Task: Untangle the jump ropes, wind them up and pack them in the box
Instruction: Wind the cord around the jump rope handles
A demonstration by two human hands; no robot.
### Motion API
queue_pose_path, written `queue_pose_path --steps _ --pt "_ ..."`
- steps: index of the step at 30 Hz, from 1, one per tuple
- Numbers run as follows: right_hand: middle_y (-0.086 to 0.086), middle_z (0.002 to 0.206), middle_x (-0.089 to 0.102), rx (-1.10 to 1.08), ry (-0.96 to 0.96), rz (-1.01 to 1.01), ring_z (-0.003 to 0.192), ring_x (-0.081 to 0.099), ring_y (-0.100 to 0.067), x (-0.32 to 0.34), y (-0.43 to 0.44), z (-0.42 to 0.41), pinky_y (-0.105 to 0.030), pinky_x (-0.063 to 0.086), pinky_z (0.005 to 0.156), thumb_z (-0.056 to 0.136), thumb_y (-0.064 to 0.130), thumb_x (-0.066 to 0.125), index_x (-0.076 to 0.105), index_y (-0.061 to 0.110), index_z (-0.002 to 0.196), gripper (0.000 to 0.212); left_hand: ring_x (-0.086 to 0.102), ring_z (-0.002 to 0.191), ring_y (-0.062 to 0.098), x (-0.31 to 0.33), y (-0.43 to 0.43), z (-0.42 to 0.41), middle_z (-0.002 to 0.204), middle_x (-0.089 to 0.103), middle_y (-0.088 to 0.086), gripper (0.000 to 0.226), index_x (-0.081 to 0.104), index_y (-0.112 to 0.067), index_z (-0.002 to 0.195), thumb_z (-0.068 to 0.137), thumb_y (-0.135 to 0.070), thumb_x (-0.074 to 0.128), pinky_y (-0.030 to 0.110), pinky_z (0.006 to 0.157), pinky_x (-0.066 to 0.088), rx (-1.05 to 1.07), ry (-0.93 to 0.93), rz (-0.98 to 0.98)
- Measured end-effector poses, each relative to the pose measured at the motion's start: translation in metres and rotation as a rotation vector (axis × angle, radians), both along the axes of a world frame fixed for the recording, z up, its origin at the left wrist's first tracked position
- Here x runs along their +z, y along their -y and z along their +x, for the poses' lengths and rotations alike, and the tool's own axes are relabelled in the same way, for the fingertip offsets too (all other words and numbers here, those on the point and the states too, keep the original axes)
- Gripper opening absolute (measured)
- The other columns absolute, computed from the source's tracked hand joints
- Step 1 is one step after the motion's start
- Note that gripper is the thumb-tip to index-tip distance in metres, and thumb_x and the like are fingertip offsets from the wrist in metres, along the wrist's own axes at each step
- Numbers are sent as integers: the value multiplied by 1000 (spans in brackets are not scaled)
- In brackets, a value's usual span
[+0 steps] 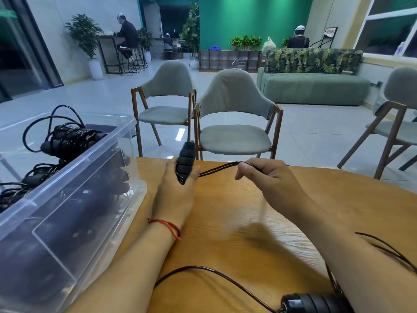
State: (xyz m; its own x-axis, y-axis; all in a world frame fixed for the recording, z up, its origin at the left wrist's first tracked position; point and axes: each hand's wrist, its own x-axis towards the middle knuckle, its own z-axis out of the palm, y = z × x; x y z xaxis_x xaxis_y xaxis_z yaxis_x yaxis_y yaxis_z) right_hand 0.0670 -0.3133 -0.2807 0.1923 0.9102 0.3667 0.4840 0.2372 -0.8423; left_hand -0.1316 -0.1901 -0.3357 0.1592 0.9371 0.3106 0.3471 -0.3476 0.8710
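**Left hand.** My left hand [174,195] grips the black ribbed foam handle [186,160] of a jump rope. The handle stands nearly upright. Its top is clear of the hand, and its lower part is enclosed between the thumb and the curled fingers. The hand is at the far edge of the light wooden table [237,222]; I cannot tell whether it rests on the surface. A red string bracelet [165,223] sits on the wrist.

**Right hand.** A thin black cord [214,171] leaves the lower end of the handle and runs to the right as two strands side by side, nearly straight. My right hand [270,179] pinches these strands between thumb and index finger. The other fingers are curled toward the palm. The two hands are level, near each other but apart.

**Rest of the rope.** On the near side of the table, a further length of the cord lies in a loose curve. It leads to a second black handle [313,302], which lies on its side at the bottom edge of the view, partly hidden by my right forearm. More cord loops beside that forearm.

**Box.** The clear plastic box [67,222] stands on the table just beside my left forearm, open at the top. It holds wound black ropes [72,138]; one loop rises above the rim.

**Surroundings.** Grey-green upholstered chairs [234,136] with wooden frames stand beyond the table.
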Motion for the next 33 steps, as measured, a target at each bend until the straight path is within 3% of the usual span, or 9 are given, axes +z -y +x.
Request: queue_pose_path --steps 3,7,9,11,13,17,22,26,33 --pt "15 56 45 50 -13 49 56 39 -9 6 3 -6 -22 33 60 107 31 58 80 17 86 34 63 92 10 0 6 3 112 63 -8 70 38 -41 146 90 -80 54 28 68 47 -140 -136 27" --pt "22 59 57 109 9 79 62 56 0 14 8 -11 -8 39 63 109 16 55 77 6 85 34 60 110 14 2 15 8 131 53 -11 100 21 -47 153 73 -96 55 42 86 58 -218 -359 28" --pt "11 71 68 214 31 61 71 64 -7 16 9 -16 -20 49 67 109 18 58 79 8 85 33 62 101 13 4 19 10 121 58 -11 83 31 -49 146 79 -97 45 43 81 61 -177 -446 87" --pt "-6 78 70 298 78 19 79 65 -26 17 9 -20 -52 52 76 107 30 62 82 17 85 32 62 98 13 5 21 10 115 61 -13 65 38 -51 139 87 -89 33 42 79 60 -160 -496 142" --pt "-15 74 64 354 93 8 74 57 -38 20 9 -20 -59 48 71 103 38 64 82 23 82 32 62 99 13 6 25 10 115 61 -15 58 39 -53 135 86 -81 31 42 82 59 -176 -535 178" --pt "-13 63 56 367 157 26 60 47 -32 26 10 -12 -48 38 56 100 33 74 82 20 80 25 61 97 12 9 28 8 111 61 -15 54 42 -50 136 89 -75 33 35 76 54 -209 -573 215" --pt "25 70 56 44 482 325 62 55 -8 32 2 -12 -16 37 61 94 31 82 79 18 86 16 60 95 11 9 27 4 109 58 -13 47 43 -42 134 94 -67 40 37 79 57 -285 -594 192" --pt "13 69 57 -114 453 414 65 54 -14 30 -3 -8 -25 43 64 92 33 84 81 14 94 19 58 91 12 12 37 9 104 55 -14 46 43 -42 129 89 -63 54 41 79 57 -380 -592 233" --pt "30 81 59 47 561 387 74 62 3 33 0 -19 -13 44 68 91 26 87 81 14 96 14 63 101 16 10 36 12 109 56 -14 54 44 -38 131 88 -67 59 37 85 57 -223 -696 277"
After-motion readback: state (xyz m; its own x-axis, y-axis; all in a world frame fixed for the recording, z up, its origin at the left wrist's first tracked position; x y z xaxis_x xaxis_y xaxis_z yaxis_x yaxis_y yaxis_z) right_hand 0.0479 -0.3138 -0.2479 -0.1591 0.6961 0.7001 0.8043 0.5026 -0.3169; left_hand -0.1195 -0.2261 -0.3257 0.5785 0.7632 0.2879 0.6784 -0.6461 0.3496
